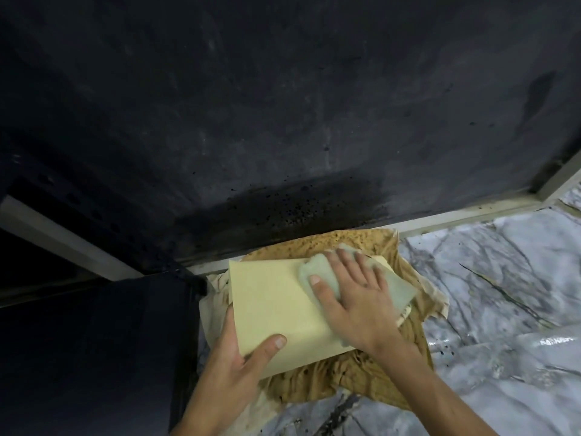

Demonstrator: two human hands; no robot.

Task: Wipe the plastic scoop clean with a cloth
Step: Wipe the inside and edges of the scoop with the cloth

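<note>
Scoop point(276, 309): pale yellow plastic, flat broad side up, lying tilted on brown rag, centre of view.
Cloth point(317, 272): pale green, folded, pressed on scoop's upper right part.
R hand point(355, 294): fingers spread flat on cloth, palm down.
L hand point(239, 363): gripping scoop's near left edge, thumb on top.
Brown rag point(355, 372): crumpled, stained, under scoop.
Surface point(503, 278): marble-look, white w/ dark veins.
Wall point(283, 105): dark, black specks near base.

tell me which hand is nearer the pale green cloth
Right. The right hand presses flat on the pale green cloth; the left hand grips the scoop's near corner, apart from the cloth.
</note>
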